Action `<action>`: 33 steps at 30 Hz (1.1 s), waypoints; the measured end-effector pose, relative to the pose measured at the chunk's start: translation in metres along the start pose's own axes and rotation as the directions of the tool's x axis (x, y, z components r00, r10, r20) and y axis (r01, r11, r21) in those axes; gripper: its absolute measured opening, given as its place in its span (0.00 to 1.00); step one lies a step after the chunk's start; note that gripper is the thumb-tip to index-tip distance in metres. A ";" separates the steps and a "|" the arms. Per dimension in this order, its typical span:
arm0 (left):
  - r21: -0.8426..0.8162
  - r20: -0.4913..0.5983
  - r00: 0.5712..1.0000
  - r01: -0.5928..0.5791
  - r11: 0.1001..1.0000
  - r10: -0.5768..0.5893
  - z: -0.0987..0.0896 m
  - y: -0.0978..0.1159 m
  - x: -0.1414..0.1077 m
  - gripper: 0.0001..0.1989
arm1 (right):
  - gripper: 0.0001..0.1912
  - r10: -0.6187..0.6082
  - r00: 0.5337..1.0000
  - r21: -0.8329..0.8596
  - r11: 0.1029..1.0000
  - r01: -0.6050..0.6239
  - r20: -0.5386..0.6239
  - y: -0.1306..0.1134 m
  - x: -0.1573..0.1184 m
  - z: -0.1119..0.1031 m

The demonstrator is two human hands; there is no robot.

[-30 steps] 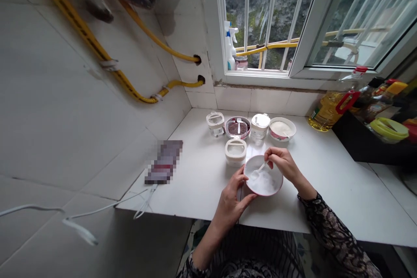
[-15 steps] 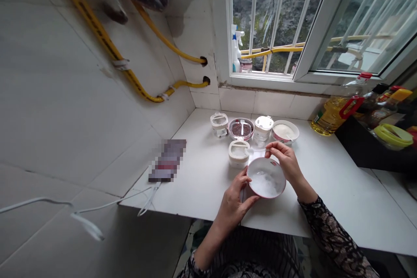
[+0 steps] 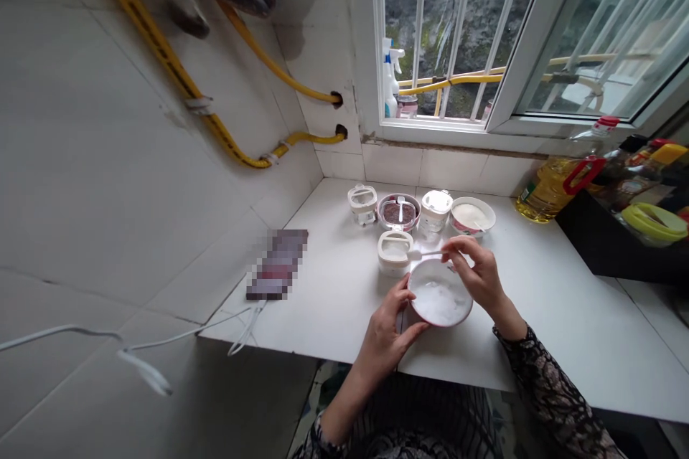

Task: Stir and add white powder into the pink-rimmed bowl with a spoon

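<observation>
My left hand (image 3: 388, 323) grips the left rim of a white bowl (image 3: 457, 274), tilting it slightly toward me. White granules (image 3: 440, 301) lie in its bottom. Between the thumb and fingers of my right hand (image 3: 476, 269) is the handle of a small white spoon (image 3: 428, 254). Its head points left, by an open-lidded clear jar (image 3: 395, 258) with a cream rim. Whether the spoon carries anything is too small to tell. Behind stand a second lidded jar (image 3: 362, 205), a bowl of dark reddish grains (image 3: 399, 212), a third jar (image 3: 436, 211) and a bowl of pale granules (image 3: 472, 216).
A blurred-out phone-like slab (image 3: 278, 264) with a white cable (image 3: 245, 337) lies on the counter at left. At right stand an oil bottle (image 3: 554, 186) and a black rack (image 3: 597, 237) of condiments. A yellow pipe (image 3: 226, 143) runs along the wall.
My right hand has shifted slightly, and the spoon's head now shows more clearly beside the near jar. The left hand keeps its hold on the bowl.
</observation>
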State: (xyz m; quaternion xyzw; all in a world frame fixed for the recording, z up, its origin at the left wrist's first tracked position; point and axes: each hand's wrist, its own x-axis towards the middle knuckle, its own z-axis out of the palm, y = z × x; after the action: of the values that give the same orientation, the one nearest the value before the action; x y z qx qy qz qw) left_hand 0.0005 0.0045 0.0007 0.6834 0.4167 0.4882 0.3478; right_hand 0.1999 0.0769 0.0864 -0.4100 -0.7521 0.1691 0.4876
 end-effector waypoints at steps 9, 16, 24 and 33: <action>0.005 -0.007 1.000 -0.008 1.000 0.008 0.001 -0.001 -0.001 0.16 | 0.11 -0.031 0.954 -0.103 0.993 0.064 0.298 0.009 -0.004 0.005; -0.001 0.000 1.000 -0.009 1.000 0.009 0.001 -0.001 -0.001 0.16 | 0.09 0.242 0.946 0.040 0.966 -0.257 0.217 0.007 -0.001 0.000; 0.003 0.008 1.000 -0.009 1.000 0.009 -0.001 0.000 -0.001 0.16 | 0.09 0.306 0.942 0.032 0.949 -0.313 0.138 0.010 0.002 -0.002; 0.002 0.002 1.000 -0.010 1.000 0.010 0.000 -0.001 -0.001 0.16 | 0.10 0.118 0.966 -0.118 0.989 -0.093 0.228 0.010 -0.003 0.005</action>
State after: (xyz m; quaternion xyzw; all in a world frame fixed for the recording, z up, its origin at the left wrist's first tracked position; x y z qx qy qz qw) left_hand 0.0003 0.0043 -0.0009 0.6863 0.4135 0.4889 0.3450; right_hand 0.2001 0.0813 0.0757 -0.4520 -0.7893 0.2021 0.3631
